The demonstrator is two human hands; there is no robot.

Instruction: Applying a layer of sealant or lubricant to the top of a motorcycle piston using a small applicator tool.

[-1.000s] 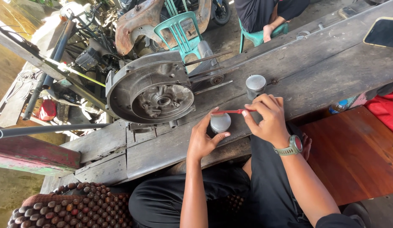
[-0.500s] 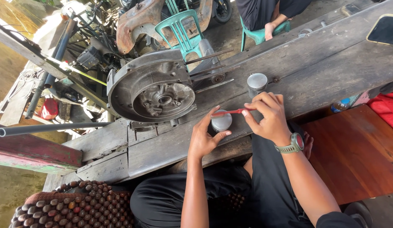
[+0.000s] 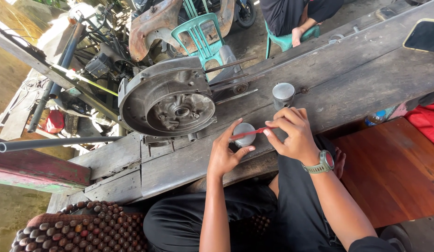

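Metal piston (image 3: 245, 133) in left hand (image 3: 226, 154); right hand (image 3: 294, 133) holding red tool (image 3: 249, 133).

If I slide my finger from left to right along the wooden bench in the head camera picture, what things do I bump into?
Round metal engine casing → left hand → small metal piston it steadies → right hand holding a thin red tool → second piston standing farther back → dark phone at the far right.

From my feed, a weathered plank bench (image 3: 133, 163) runs from seven o'clock up to two o'clock. At twelve o'clock, two green plastic chairs (image 3: 198, 35) stand on a grey concrete floor (image 3: 254, 42) in bright daylight. Polished reddish wooden boards (image 3: 394, 168) lie at four o'clock; a beaded seat cover (image 3: 86, 228) sits at seven.
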